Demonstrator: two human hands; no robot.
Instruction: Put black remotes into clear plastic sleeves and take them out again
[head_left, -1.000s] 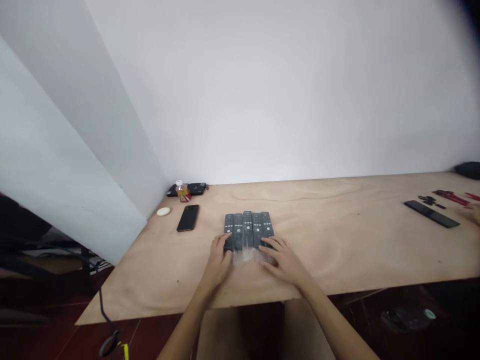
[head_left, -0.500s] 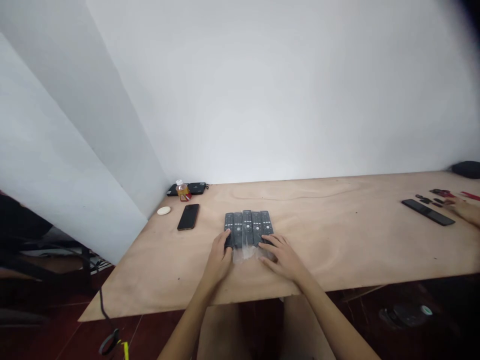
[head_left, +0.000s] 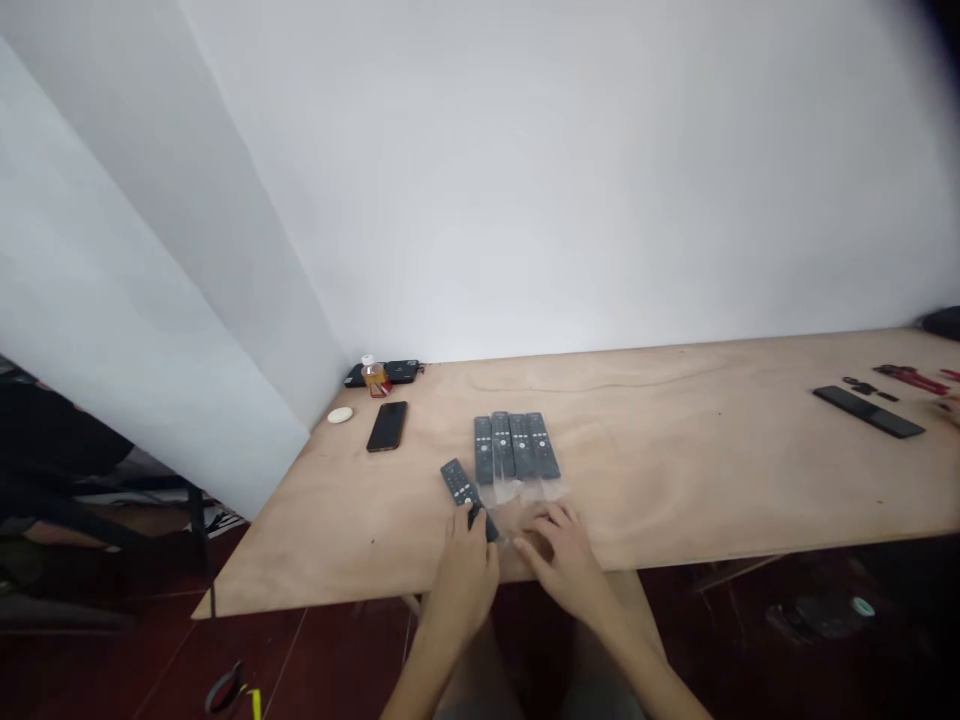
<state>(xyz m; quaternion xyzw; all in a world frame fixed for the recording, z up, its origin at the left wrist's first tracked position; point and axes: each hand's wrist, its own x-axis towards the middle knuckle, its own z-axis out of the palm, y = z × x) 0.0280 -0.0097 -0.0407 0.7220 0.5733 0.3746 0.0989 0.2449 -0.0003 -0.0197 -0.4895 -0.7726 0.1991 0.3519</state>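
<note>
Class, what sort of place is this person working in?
Likely a packing workspace: a plywood bench, a row of plastic-wrapped remote controls, and a co-worker's hand at its far end.

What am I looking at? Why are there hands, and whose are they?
These pictures come from a camera worn on a person's head, so you see what that person sees, looking down. The hands are theirs. Their left hand holds a black remote control, tilted. Their right hand is open, by some clear plastic. Four more remote controls lie side by side on the wooden table. Farther away are a phone and a small bottle. At the right edge, another person's hand reaches in.
</note>
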